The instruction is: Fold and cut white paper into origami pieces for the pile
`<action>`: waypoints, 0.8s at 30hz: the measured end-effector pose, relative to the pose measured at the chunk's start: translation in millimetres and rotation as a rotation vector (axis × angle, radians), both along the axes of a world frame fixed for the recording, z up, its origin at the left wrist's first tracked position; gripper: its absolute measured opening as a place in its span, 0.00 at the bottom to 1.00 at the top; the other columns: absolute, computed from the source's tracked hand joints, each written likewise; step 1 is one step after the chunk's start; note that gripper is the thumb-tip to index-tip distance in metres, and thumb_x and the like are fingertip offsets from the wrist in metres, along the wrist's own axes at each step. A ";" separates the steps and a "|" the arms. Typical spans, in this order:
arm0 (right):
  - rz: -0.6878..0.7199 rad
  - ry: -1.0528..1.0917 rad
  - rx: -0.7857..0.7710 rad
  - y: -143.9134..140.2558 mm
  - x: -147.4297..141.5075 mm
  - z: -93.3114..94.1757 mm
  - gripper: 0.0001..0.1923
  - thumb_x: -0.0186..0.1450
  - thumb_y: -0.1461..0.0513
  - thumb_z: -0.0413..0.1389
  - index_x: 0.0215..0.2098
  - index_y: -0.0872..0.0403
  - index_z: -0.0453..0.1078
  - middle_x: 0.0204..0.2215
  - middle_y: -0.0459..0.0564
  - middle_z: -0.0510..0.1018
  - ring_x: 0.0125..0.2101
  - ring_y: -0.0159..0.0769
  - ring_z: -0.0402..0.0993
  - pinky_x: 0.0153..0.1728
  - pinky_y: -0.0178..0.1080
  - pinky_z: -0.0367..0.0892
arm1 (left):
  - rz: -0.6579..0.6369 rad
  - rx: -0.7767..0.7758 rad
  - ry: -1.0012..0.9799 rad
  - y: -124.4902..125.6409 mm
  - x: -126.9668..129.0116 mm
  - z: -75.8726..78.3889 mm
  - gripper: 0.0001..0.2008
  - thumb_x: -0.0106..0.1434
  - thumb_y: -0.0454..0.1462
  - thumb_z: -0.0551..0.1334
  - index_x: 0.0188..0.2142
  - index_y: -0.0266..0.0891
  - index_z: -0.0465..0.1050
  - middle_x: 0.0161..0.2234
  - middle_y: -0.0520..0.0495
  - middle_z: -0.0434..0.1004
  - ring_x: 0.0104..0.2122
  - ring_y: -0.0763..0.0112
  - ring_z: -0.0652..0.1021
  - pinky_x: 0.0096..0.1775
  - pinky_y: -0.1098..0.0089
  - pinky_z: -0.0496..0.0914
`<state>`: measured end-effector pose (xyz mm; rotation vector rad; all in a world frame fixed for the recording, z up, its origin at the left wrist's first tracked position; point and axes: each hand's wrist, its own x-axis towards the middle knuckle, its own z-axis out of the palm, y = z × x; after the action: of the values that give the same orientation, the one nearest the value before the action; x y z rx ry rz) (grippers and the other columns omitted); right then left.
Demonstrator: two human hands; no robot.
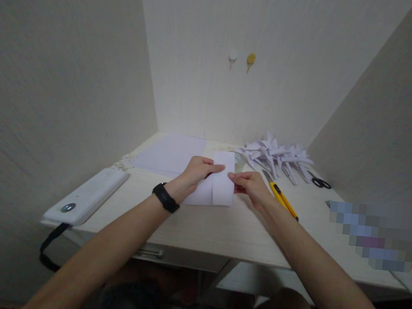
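A white sheet of paper (pixel 222 190) lies near the middle of the desk, with a strip of it folded over along its right side. My left hand (pixel 200 172), with a black watch band on the wrist, grips the sheet, its thumb lying on the folded strip. At the right edge, my right hand (pixel 249 184) pinches the paper between thumb and fingers. The fingers beneath the sheet are partly hidden. Just right of my right hand lies a yellow utility knife (pixel 282 197).
Flat white sheets (pixel 171 152) lie at the back left. Several folded paper pinwheels (pixel 277 154) are heaped at the back right, beside black scissors (pixel 321 183). A white device (pixel 89 195) with a black strap stands at the left edge. Walls (pixel 225 103) enclose the desk.
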<state>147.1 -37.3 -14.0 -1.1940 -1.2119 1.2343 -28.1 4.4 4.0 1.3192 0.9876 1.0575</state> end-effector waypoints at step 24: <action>0.177 0.081 -0.266 1.4 4.5 -3.2 0.13 0.53 0.58 0.68 0.22 0.58 0.72 0.18 0.50 0.77 0.17 0.30 0.72 0.21 0.34 0.74 | 0.024 -0.057 0.118 17.1 -7.4 -2.9 0.14 0.51 0.35 0.70 0.17 0.37 0.66 0.15 0.54 0.63 0.16 0.78 0.62 0.21 0.70 0.52</action>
<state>151.6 -35.9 -17.2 -1.2339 -1.1371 1.6005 -35.5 21.5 1.1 1.3375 1.1163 0.9713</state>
